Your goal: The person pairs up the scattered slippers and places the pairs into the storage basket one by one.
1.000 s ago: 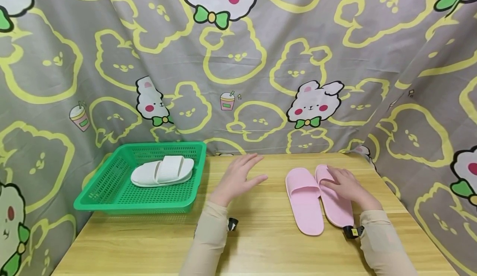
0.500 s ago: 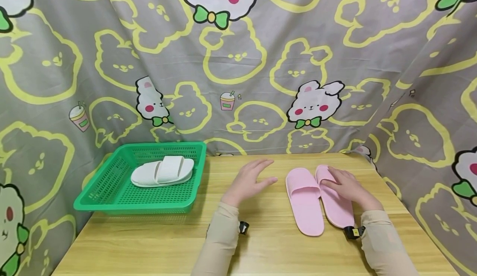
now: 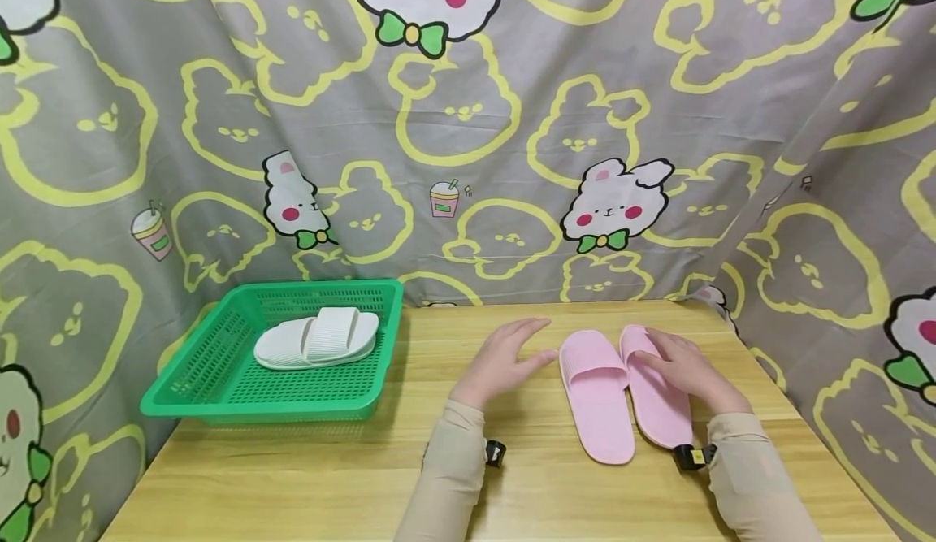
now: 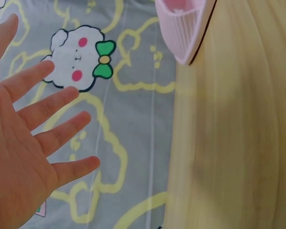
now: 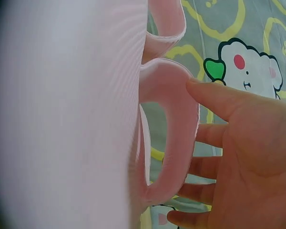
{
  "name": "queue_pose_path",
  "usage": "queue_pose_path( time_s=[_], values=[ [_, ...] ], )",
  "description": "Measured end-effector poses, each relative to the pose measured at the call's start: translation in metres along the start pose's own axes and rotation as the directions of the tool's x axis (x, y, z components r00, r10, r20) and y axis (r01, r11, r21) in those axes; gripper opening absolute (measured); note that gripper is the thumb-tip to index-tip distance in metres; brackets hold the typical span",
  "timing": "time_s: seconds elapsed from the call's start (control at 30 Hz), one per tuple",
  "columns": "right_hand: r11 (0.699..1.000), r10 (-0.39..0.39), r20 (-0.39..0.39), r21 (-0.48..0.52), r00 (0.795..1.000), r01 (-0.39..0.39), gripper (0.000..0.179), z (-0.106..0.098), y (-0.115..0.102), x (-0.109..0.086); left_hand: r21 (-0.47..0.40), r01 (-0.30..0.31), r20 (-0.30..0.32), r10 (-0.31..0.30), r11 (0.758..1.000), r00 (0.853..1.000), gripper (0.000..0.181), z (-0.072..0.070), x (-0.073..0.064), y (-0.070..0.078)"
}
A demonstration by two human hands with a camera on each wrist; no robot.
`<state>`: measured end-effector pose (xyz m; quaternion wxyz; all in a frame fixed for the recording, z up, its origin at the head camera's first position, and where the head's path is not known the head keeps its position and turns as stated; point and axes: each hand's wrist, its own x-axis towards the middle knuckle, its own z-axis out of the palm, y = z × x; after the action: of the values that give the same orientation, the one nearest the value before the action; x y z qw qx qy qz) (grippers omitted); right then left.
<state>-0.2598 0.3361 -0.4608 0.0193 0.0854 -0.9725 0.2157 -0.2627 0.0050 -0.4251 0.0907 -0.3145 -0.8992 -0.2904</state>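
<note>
Two pink slippers lie side by side at the right of the table in the head view: the left slipper (image 3: 603,420) and the right slipper (image 3: 661,412). My right hand (image 3: 687,370) lies over the right slipper's strap, fingers extended. In the right wrist view, its thumb tip is right at the edge of the pink strap (image 5: 180,138), with the other fingers partly behind it. My left hand (image 3: 503,363) hovers just left of the left slipper, fingers spread and holding nothing. The left wrist view shows its bare palm (image 4: 19,167) apart from a slipper toe (image 4: 183,33).
A green plastic basket (image 3: 256,409) stands at the table's left, with white slippers (image 3: 314,343) inside. The wooden table (image 3: 292,477) ends at a grey patterned curtain (image 3: 483,241) behind and on both sides. Each wrist wears a small black camera.
My left hand has moved rightward across the table, closer to the left pink slipper. The right hand stays at the right slipper, and both slippers keep their places.
</note>
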Motion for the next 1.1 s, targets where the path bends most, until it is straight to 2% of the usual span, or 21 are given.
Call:
queue_pose_path(
  time_s=[0.13,0.37,0.63,0.83,1.1],
  values=[
    [0.999,0.036,-0.008,-0.027,0.999,-0.036,0.075,0.0,0.004,0.001,-0.022,0.012,0.007,-0.012,1.0,1.0,0.06,0.005,0.001,0.001],
    [0.992,0.122,-0.003,-0.016,0.992,-0.122,0.079,-0.005,0.004,0.001,-0.056,0.021,0.027,-0.02,0.998,0.999,0.058,0.015,0.005,0.003],
    [0.985,0.173,0.005,-0.015,0.985,-0.173,0.081,-0.009,0.009,-0.001,-0.088,0.026,0.038,-0.023,0.996,0.999,0.058,0.029,0.009,0.008],
    [0.979,0.205,0.021,0.002,0.978,-0.205,0.086,-0.012,0.014,-0.003,-0.057,0.013,0.034,-0.011,0.998,0.999,0.061,0.041,0.013,0.013],
    [0.973,0.23,0.037,0.001,0.972,-0.23,0.088,-0.018,0.015,-0.006,-0.012,0.038,0.065,-0.037,0.999,0.997,0.065,0.054,0.017,0.019]
  ],
)
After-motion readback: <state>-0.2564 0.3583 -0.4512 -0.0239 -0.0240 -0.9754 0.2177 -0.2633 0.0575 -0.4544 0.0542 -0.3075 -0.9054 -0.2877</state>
